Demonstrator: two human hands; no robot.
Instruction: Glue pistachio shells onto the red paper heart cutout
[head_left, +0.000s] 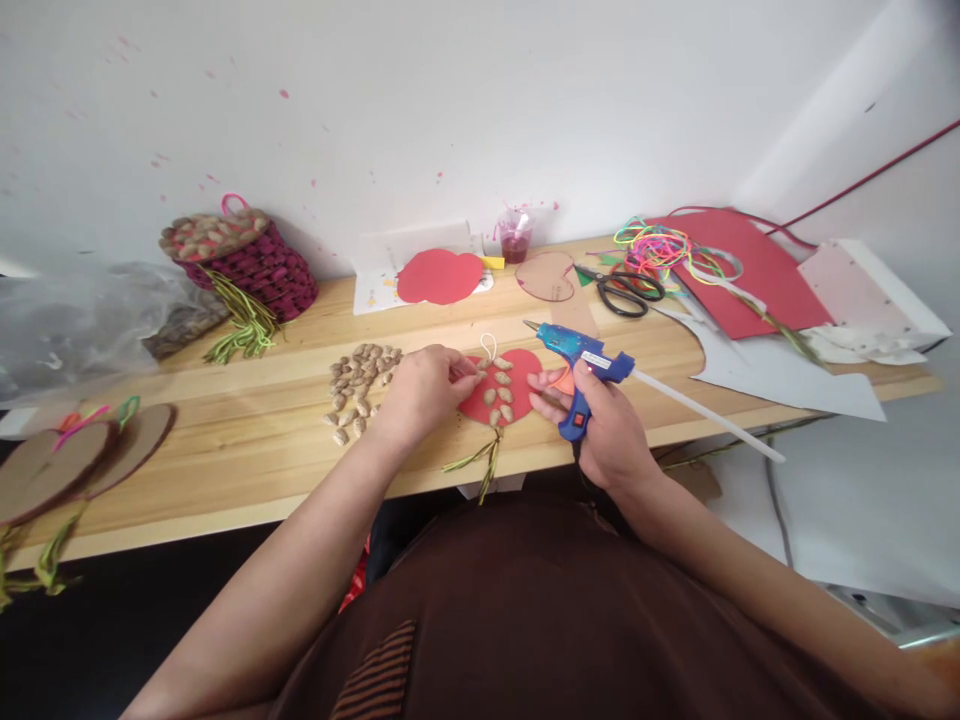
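Two hands work at the wooden table [247, 440]. I see the red heart [517, 375] lying flat between them, some seeds already on it. My right hand [611, 430] is wrapped tight around the glue gun [581, 360]; the left hand [427, 390] pinches one seed at the heart's edge, beside the seed pile [360, 385]. One woven basket [244, 260] holds more seeds.

We count two hands [427, 390], one blue glue gun [581, 365], one pair of scissors [622, 290], and one woven basket [247, 260]. We see two red hearts [499, 385], one bare cardboard heart [546, 275], one small plastic cup [514, 235], and one heap of shells [358, 385] too crowded to number.
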